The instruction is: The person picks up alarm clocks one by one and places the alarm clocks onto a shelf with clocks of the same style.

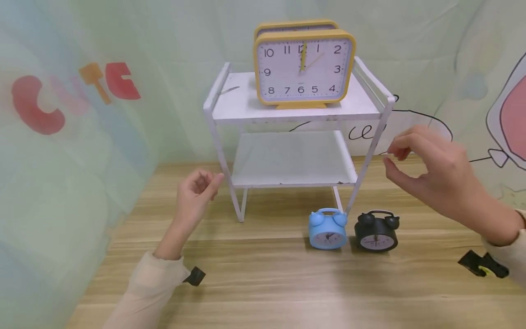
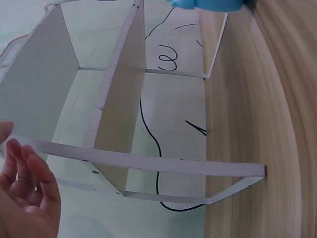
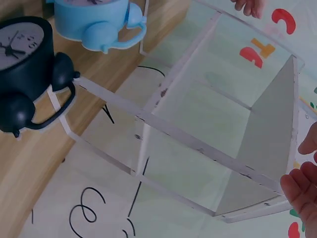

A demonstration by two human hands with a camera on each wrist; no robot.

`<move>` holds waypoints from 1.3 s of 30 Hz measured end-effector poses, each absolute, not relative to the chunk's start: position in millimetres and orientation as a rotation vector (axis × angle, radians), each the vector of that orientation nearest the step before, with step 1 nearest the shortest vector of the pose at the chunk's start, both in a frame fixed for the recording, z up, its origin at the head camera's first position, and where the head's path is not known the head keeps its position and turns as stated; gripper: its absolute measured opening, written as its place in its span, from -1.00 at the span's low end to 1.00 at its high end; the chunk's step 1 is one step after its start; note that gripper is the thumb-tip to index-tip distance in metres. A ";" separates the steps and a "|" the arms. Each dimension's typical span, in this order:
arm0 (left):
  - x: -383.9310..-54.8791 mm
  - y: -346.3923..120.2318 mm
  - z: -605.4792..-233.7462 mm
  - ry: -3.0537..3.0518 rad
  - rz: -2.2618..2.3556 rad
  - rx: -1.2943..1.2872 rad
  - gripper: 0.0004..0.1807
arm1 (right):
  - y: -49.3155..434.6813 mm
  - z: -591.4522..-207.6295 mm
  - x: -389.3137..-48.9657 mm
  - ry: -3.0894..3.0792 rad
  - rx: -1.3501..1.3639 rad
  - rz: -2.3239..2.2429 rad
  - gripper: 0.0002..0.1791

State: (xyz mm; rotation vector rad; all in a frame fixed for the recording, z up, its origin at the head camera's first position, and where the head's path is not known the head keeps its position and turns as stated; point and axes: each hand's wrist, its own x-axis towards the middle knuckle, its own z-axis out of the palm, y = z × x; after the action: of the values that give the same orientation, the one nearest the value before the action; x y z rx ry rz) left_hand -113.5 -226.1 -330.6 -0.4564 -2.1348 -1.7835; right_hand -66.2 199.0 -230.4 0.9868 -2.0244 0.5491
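My left hand [image 1: 196, 194] hovers just left of the white two-tier shelf [image 1: 296, 116], its fingers loosely bent and nothing in them. On the shelf's other side, my right hand [image 1: 439, 167] is raised with thumb and fingers apart and curved, also without an object. Two yellow-framed rectangular clocks stand on the top tier; the front clock [image 1: 304, 68] largely hides the rear clock [image 1: 296, 26]. In front of the shelf's right leg, a light blue twin-bell alarm clock [image 1: 328, 229] stands beside a black twin-bell alarm clock [image 1: 376, 232] on the wooden tabletop [image 1: 255, 283].
The lower tier [image 1: 291, 157] of the shelf is bare. Behind and to the left hangs a pale curtain-like backdrop [image 1: 185, 91] with red and orange letters and line drawings. Raised side rails [image 1: 374, 82] edge the top tier.
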 end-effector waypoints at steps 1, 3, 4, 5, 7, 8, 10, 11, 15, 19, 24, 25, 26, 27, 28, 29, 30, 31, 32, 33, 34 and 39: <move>-112.6 -226.1 -332.1 -2.134 -1.794 -0.479 -0.79 | 200.1 -233.3 -65.8 -2.029 0.991 0.538 -0.67; -110.9 -226.4 -335.4 -2.145 -1.813 -0.530 -0.82 | 202.0 -239.4 -65.2 -2.036 1.002 0.528 -0.65; -110.1 -226.6 -337.2 -2.157 -1.818 -0.562 -0.83 | 203.0 -242.6 -64.9 -2.040 1.002 0.521 -0.66; -109.4 -226.8 -338.8 -2.170 -1.824 -0.593 -0.84 | 204.0 -245.8 -64.7 -2.049 1.005 0.521 -0.65; -108.7 -227.0 -342.2 -2.202 -1.835 -0.660 -0.87 | 205.2 -252.8 -64.1 -2.060 0.992 0.522 -0.65; -108.4 -227.3 -344.2 -2.227 -1.832 -0.686 -0.88 | 205.5 -256.7 -63.8 -2.062 0.984 0.528 -0.65; -108.6 -227.2 -348.3 -2.281 -1.817 -0.735 -0.88 | 205.8 -265.3 -63.2 -2.068 0.957 0.529 -0.60; -108.7 -227.1 -350.4 -2.314 -1.801 -0.755 -0.88 | 205.9 -270.0 -62.9 -2.072 0.949 0.535 -0.61; -108.1 -225.0 -357.6 -2.437 -1.715 -0.837 -0.88 | 206.6 -291.3 -61.0 -2.099 0.948 0.587 -0.64; -104.6 -222.6 -362.9 -2.570 -1.616 -0.884 -0.89 | 208.5 -313.1 -57.3 -2.177 0.952 0.670 -0.65; -100.6 -220.9 -368.9 -2.697 -1.476 -0.906 -0.90 | 208.9 -337.0 -53.9 -2.268 0.937 0.761 -0.79; -100.3 -220.5 -370.1 -2.715 -1.454 -0.908 -0.90 | 208.8 -341.2 -53.8 -2.274 0.942 0.775 -0.83; -100.0 -220.3 -371.5 -2.728 -1.442 -0.915 -0.90 | 208.3 -345.2 -53.9 -2.276 0.947 0.785 -0.85; -99.7 -220.1 -372.8 -2.744 -1.435 -0.917 -0.90 | 207.7 -348.8 -54.0 -2.274 0.956 0.803 -0.87; -99.3 -219.9 -374.1 -2.757 -1.432 -0.921 -0.90 | 207.2 -352.2 -54.1 -2.271 0.963 0.821 -0.88; -98.9 -219.6 -375.2 -2.770 -1.435 -0.924 -0.90 | 206.7 -355.5 -54.1 -2.269 0.966 0.833 -0.89; -98.6 -219.2 -376.3 -2.780 -1.439 -0.925 -0.90 | 206.1 -358.5 -54.2 -2.251 0.978 0.848 -0.89; -98.1 -219.0 -377.4 -2.789 -1.442 -0.928 -0.90 | 205.7 -361.3 -53.8 -2.250 0.976 0.862 -0.87; -97.4 -218.7 -378.3 -2.795 -1.448 -0.930 -0.90 | 205.3 -364.0 -53.5 -2.240 0.980 0.879 -0.85; -96.8 -218.3 -379.1 -2.798 -1.455 -0.930 -0.90 | 205.0 -366.7 -53.0 -2.237 0.981 0.888 -0.81; -96.2 -218.1 -380.0 -2.799 -1.461 -0.928 -0.90 | 204.8 -369.3 -52.2 -2.240 0.973 0.902 -0.80; -93.1 -217.2 -384.9 -2.812 -1.468 -0.904 -0.90 | 203.2 -380.8 -48.2 -2.285 0.933 0.933 -0.93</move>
State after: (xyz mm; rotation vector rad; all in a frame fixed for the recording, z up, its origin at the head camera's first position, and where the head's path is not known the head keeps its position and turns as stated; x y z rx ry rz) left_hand -93.1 -217.2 -384.9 -0.9042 -2.8123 -1.4676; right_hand -48.2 203.2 -380.8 0.9333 -2.2850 0.9330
